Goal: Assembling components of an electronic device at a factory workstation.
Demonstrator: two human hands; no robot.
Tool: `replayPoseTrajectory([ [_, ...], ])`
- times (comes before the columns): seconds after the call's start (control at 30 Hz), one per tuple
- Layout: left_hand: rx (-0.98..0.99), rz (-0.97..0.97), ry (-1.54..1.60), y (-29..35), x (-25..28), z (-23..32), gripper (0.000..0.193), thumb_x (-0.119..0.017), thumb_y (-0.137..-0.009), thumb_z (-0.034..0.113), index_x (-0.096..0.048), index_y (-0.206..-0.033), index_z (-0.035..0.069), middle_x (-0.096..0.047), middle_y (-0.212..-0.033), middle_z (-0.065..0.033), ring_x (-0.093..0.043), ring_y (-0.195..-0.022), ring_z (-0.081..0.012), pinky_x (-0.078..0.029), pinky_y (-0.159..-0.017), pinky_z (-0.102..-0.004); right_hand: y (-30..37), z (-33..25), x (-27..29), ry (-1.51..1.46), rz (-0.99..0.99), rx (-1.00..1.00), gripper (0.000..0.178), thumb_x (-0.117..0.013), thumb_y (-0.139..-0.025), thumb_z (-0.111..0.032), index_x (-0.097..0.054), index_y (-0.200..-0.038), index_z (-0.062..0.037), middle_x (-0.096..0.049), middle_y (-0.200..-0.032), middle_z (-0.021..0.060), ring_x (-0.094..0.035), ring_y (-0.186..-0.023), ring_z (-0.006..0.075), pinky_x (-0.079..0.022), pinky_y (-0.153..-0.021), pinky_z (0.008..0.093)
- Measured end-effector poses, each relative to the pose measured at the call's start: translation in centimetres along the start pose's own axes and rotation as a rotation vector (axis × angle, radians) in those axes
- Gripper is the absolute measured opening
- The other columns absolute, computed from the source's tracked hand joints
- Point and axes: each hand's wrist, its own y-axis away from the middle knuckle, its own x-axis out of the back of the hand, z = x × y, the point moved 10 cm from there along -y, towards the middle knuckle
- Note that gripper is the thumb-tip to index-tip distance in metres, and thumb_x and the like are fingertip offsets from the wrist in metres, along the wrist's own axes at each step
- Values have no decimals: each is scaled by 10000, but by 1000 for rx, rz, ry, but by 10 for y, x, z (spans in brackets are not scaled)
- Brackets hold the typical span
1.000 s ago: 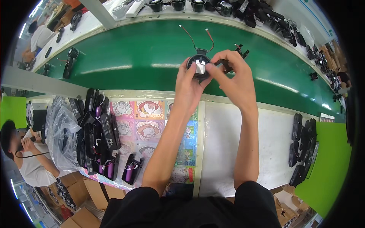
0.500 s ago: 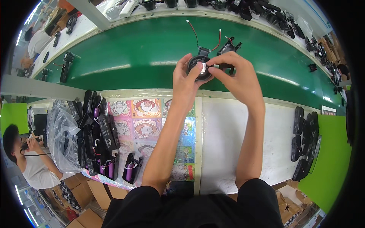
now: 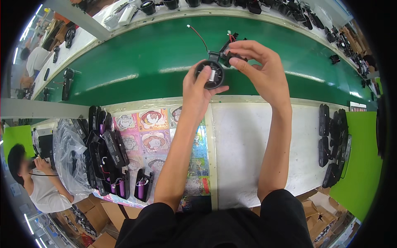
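Observation:
Over the green surface, my left hand point(image 3: 193, 89) grips a round black fan housing point(image 3: 222, 77), its thumb lying across the front by a small white cylindrical part point(image 3: 212, 75). From the neck at the top of the housing, a thin wire point(image 3: 200, 34) with a white connector sticks up. My right hand point(image 3: 264, 72) is just right of the housing, thumb and fingers closed on a dark plastic piece point(image 3: 236, 58). That piece is close to the neck; whether they touch, I cannot tell. Another wire end with a white connector point(image 3: 229, 32) shows above it.
Left of my forearms lie piled black casings point(image 3: 115, 144) with purple cells, one separate casing point(image 3: 143, 184) and clear plastic bags point(image 3: 68, 153). More casings point(image 3: 331, 144) line the right side. Black parts point(image 3: 170, 4) stand along the far shelf. A person point(image 3: 43, 186) works at far left.
My right hand has left the housing's centre and moved up and right, now holding the dark plastic piece. The left hand and housing have shifted slightly left.

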Motion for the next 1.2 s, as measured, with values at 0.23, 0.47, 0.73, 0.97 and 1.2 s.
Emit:
replayPoseTrajectory([
  [0.23,36,49,5,-1,3,-9,405,-556,-888,185,-405,-1222,12,-532,-1036,-93,-567,-929,-183,-552,-764,-436,-4,12,-2,-8,105,44,155,-669,-771,-94,-677,-912,-32,-659,-886,40,-611,-802,103,-505,-713,269],
  [0.47,-112,-18,-132,1,-7,5,421,-566,-875,182,-435,-1229,-2,-554,-1044,-100,-583,-941,-190,-545,-769,-434,-5,13,-5,125,86,45,156,-624,-776,-28,-685,-919,-19,-678,-845,80,-632,-800,146,-519,-754,291],
  [0.73,31,-39,-146,3,2,-1,326,-545,-909,236,-543,-1120,-12,-589,-932,-24,-563,-792,-74,-460,-701,-211,1,20,-24,23,-59,46,156,-626,-771,-16,-685,-913,5,-686,-853,111,-659,-785,173,-510,-798,289],
  [0.97,-10,-32,-250,-1,11,11,285,-551,-910,233,-597,-1039,-17,-561,-876,4,-523,-767,-57,-425,-694,-202,10,50,-21,-262,225,5,268,-701,-748,-23,-626,-999,40,-646,-833,75,-587,-682,114,-507,-693,237],
  [1.2,-132,-63,-227,-4,11,11,266,-554,-900,186,-586,-1034,-42,-535,-954,-17,-518,-861,-115,-415,-774,-227,17,71,-41,-292,27,-156,232,-628,-843,-198,-647,-962,1,-650,-755,45,-562,-664,75,-455,-584,230],
])
